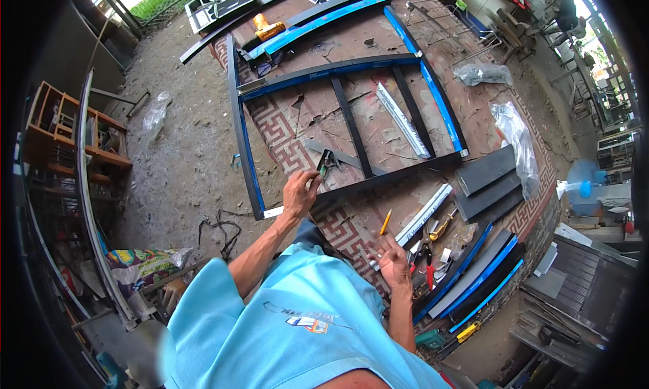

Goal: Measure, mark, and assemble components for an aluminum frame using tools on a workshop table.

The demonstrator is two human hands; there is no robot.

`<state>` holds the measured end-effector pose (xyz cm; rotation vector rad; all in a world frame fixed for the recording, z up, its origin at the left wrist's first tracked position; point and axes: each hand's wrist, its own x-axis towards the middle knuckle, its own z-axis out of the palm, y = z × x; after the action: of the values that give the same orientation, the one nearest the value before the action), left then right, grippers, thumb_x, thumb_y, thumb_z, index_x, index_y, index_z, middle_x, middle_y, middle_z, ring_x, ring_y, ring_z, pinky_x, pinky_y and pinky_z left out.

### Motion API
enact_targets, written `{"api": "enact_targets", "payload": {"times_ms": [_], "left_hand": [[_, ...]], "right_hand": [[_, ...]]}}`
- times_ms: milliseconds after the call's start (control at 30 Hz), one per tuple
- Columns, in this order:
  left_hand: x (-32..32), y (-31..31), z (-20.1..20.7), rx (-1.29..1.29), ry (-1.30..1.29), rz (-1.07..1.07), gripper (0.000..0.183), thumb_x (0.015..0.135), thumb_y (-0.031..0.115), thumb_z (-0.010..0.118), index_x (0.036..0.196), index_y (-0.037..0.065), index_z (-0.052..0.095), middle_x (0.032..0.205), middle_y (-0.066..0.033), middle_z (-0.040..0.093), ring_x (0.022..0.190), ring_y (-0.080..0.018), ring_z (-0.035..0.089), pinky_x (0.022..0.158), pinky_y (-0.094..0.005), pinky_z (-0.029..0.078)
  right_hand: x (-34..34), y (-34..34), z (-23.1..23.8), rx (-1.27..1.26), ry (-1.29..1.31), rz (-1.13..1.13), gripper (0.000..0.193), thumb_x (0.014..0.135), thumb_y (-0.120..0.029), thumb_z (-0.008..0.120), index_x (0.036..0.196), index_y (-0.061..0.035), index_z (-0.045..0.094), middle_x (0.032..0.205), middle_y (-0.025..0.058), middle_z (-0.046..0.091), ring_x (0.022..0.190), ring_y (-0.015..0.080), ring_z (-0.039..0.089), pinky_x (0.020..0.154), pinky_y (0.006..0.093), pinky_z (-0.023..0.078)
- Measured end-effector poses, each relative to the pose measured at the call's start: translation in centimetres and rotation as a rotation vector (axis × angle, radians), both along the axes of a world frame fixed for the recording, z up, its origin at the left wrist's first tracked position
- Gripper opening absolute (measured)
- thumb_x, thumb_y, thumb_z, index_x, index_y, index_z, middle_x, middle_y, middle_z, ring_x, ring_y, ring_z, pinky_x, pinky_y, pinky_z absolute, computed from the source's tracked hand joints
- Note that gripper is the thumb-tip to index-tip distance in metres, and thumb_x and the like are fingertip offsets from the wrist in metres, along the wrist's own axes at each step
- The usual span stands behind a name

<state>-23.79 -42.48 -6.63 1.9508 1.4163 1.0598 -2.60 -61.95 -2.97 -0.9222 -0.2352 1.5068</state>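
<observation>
Frame [324,73] and crossbars [349,122] look positioned; profiles [473,274] at right lie loose. Your left fingers [312,178] pinch the combination square [327,160]; whether right fingers [387,247] grip the pencil [386,222] is unclear.

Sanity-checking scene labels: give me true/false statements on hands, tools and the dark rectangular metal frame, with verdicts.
1. The bare left hand is at the black-headed metal combination square. True.
2. The slim yellow pencil is nearer the left hand than the bare right hand. False: it is nearer the right.
3. A long, straight white strip lies within the outline of the dark rectangular metal frame. True.
4. The person's cloth shirt is dark red. False: it is light blue.
</observation>
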Motion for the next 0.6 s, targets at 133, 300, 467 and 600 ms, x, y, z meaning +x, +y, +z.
{"api": "enact_targets", "payload": {"times_ms": [133,300,467,600], "left_hand": [[-1.3,3.1,-1.3,-0.219,0.059,-0.275,0.033,0.079,0.027,0.07,0.103,0.006,0.063,0.091,-0.0142,0.061,0.081,-0.03,0.06,0.071,-0.038,0.049],[-1.0,1.6,-3.1,-0.358,0.397,-0.659,0.075,0.067,0.04,0.077,0.129,0.012,0.047,0.111,-0.0168,0.054,0.098,-0.0348,0.056,0.083,-0.0403,0.048],[-0.7,2.0,-5.4,-0.417,0.411,-0.747,0.061,0.072,0.013,0.065,0.129,0.012,0.046,0.103,-0.0165,0.054,0.098,-0.0363,0.054,0.08,-0.0458,0.048],[-1.7,4.1,-4.6,-0.528,0.296,-0.693,0.046,0.073,0.015,0.065,0.118,0.01,0.057,0.109,-0.0148,0.062,0.1,-0.0341,0.06,0.085,-0.0408,0.049]], "right_hand": [[-1.0,2.8,-1.7,-0.278,-0.695,0.057,0.048,0.081,-0.024,0.07,0.115,0.0051,0.053,0.097,0.016,0.065,0.082,0.0206,0.065,0.066,0.0266,0.052],[-1.1,2.3,-6.7,-0.761,-0.767,0.068,0.024,0.082,-0.021,0.069,0.088,0.0012,0.065,0.06,0.0019,0.058,0.051,0.0091,0.053,0.047,0.0236,0.041],[-0.9,2.5,-5.6,-0.85,-0.827,-0.13,0.025,0.083,-0.02,0.067,0.093,0.0028,0.069,0.069,0.0011,0.059,0.06,0.008,0.051,0.052,0.0247,0.041],[0.5,2.8,-5.2,-0.736,-0.984,-0.247,0.038,0.081,-0.022,0.071,0.108,0.0025,0.06,0.087,0.0089,0.064,0.071,0.0132,0.059,0.06,0.0283,0.048]]}}
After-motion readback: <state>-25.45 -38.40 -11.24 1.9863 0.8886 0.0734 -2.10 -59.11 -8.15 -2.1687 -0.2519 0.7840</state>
